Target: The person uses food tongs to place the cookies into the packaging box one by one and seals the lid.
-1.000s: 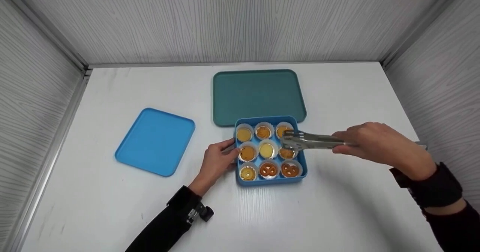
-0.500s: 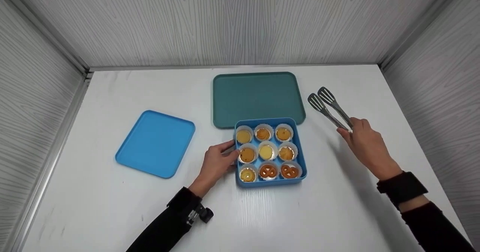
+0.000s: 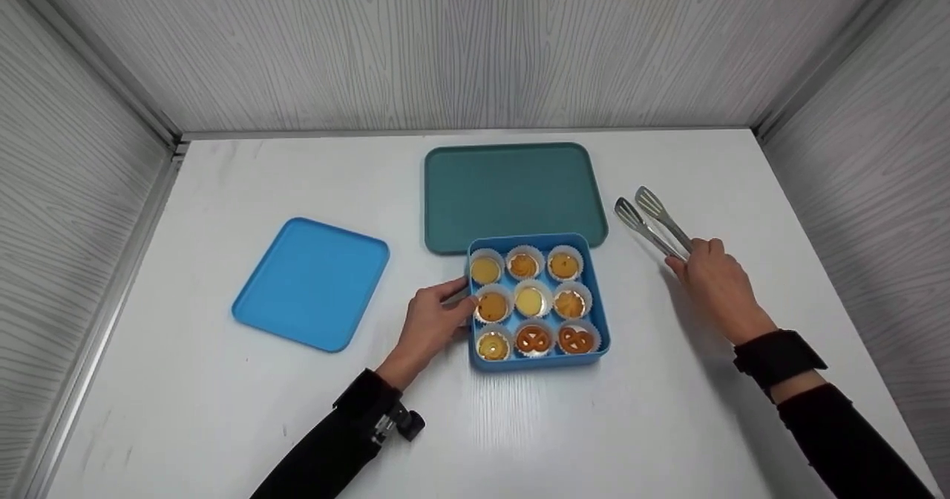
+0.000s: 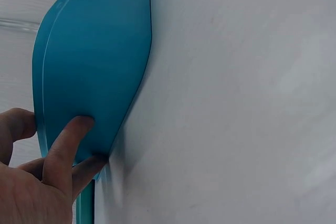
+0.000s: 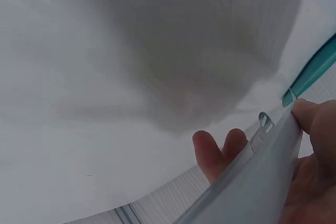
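At the centre of the head view is a blue box (image 3: 538, 364) with cookies in paper cups, laid out in rows; two in the near row are pretzel-shaped. My left hand (image 3: 436, 317) holds the box's left side. Its thumb lies at the rim, while the fingers (image 4: 65, 148) press on the outer wall in the left wrist view. To the right of the box, my right hand (image 3: 716, 284) grips metal tongs (image 3: 663, 229). Their slotted ends are spread apart with nothing between them, pointing toward the back. In the right wrist view the tongs' handle (image 5: 252, 182) runs between thumb and fingers.
Behind the box lies a green tray (image 3: 512, 194), its near edge close to the box's far side. A blue square lid-like tray (image 3: 312, 284) rests on the white table (image 3: 185, 410) at the left. Grey wood-grain panels (image 3: 475, 46) enclose the back and both sides.
The tongs have swung from above the box's right column out to the right, their ends spreading apart. Since half a second ago they have come slightly nearer. The left hand stays on the box.
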Available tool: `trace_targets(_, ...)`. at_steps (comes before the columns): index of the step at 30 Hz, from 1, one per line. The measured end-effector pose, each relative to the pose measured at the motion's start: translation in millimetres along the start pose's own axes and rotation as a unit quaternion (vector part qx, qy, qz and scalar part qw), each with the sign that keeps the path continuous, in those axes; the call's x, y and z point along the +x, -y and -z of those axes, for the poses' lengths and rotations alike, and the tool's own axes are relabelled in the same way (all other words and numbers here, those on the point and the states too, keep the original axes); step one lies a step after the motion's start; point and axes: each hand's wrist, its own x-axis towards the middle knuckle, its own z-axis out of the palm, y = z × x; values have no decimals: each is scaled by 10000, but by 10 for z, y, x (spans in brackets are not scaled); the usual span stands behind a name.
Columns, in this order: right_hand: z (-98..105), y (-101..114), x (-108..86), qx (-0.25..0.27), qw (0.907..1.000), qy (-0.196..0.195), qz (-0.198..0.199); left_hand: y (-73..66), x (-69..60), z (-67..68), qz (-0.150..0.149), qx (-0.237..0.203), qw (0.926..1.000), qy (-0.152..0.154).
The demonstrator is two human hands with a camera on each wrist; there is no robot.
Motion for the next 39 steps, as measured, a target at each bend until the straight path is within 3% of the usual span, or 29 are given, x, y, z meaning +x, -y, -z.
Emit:
trace_targets(5, -10, -21, 13, -152, 9999, 26, 49, 4, 3, -1, 3, 19, 10000, -28)
trace_targets(14, -13, -89, 93, 149, 9920, 1117, -574, 2, 6, -3, -41, 57, 10000, 17)
trace_targets(27, 27, -127, 135, 563, 9801, 1681, -898, 25, -2, 8, 63, -50, 9999, 91)
trace_targets(30, 53, -127, 114, 579, 9835, 1550, -734, 45, -33, 47, 148, -19, 9999, 43)
trace_targets(34, 119, -97, 86, 554, 9930, 964, -389, -6, -103, 197, 151, 115, 9994, -294)
trace_targets(37, 190, -38, 83, 637, 9958, 573, -317, -96, -132, 425, -273, 371, 9965, -700)
trace_targets(39, 222, 9, 85, 715, 9966, 336, -234, -137, -130, 635, -665, 866, 9881, -1084)
